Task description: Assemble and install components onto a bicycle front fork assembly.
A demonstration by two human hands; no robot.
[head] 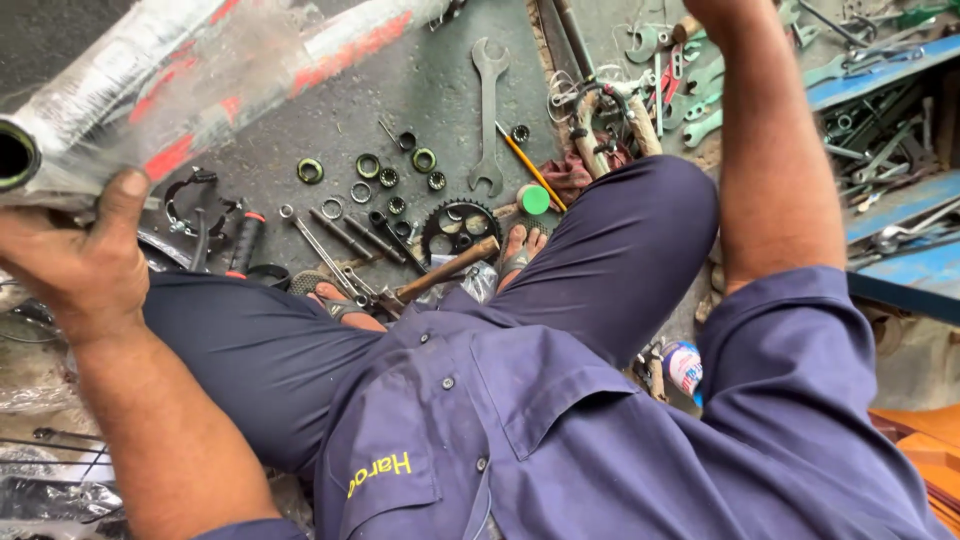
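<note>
Blue toolbox (900,215), spanners (880,150) inside

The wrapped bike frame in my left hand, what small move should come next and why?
Probably steady the bike frame with the other hand before anything else. Only the left hand grips its tube end, the right hand is raised out of view, and loose rings and a wrench lie on the ground beneath it.

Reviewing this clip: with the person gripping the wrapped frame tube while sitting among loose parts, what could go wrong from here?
1. The left hand grips a plastic-wrapped frame tube; the slick wrap might let it slip.
2. If it dropped, it could scatter the small rings lying below.
3. Sandalled feet rest right beside the toothed sprocket and hammer, so toes look exposed.
</note>
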